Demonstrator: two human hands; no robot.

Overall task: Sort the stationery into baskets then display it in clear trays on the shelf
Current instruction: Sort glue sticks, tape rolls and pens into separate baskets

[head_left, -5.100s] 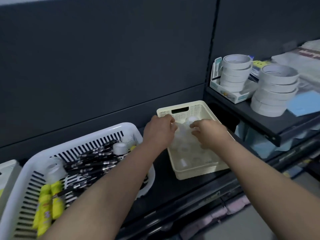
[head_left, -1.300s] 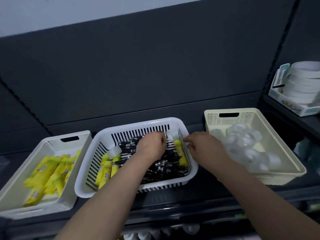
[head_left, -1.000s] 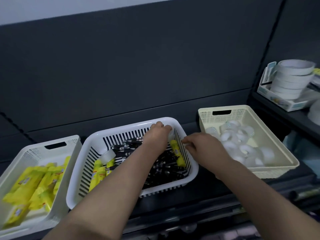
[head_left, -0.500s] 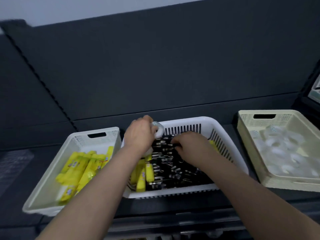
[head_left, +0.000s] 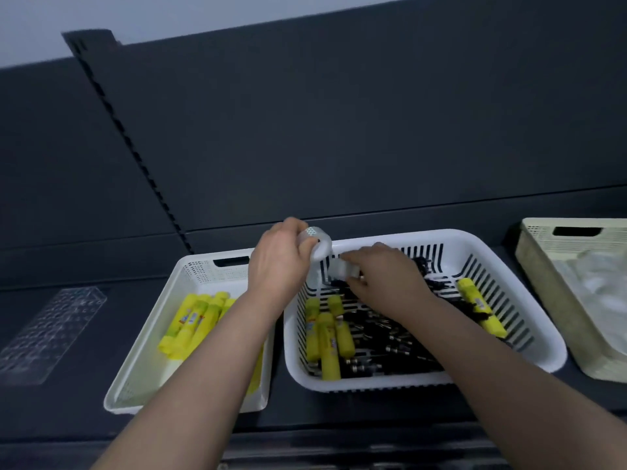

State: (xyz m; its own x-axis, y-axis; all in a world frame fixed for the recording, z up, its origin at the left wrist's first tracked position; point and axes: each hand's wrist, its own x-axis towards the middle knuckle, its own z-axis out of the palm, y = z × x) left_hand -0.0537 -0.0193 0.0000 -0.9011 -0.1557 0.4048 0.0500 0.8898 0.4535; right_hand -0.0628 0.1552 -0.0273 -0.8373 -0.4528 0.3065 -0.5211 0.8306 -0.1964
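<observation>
A white slotted basket in the middle holds several black pens and yellow glue sticks. My left hand holds a clear tape roll just above that basket's back left corner. My right hand reaches into the basket and grips a second clear tape roll. A white basket on the left holds yellow glue sticks. A cream basket on the right holds clear tape rolls.
A clear tray lies flat on the dark shelf at the far left. A dark back panel with a slotted upright rises behind the baskets. The shelf's front edge runs below the baskets.
The view has shifted left, so the cream basket now sits at the right edge. My left hand has lifted a tape roll to the basket's back left corner; my right hand has closed on another roll.
</observation>
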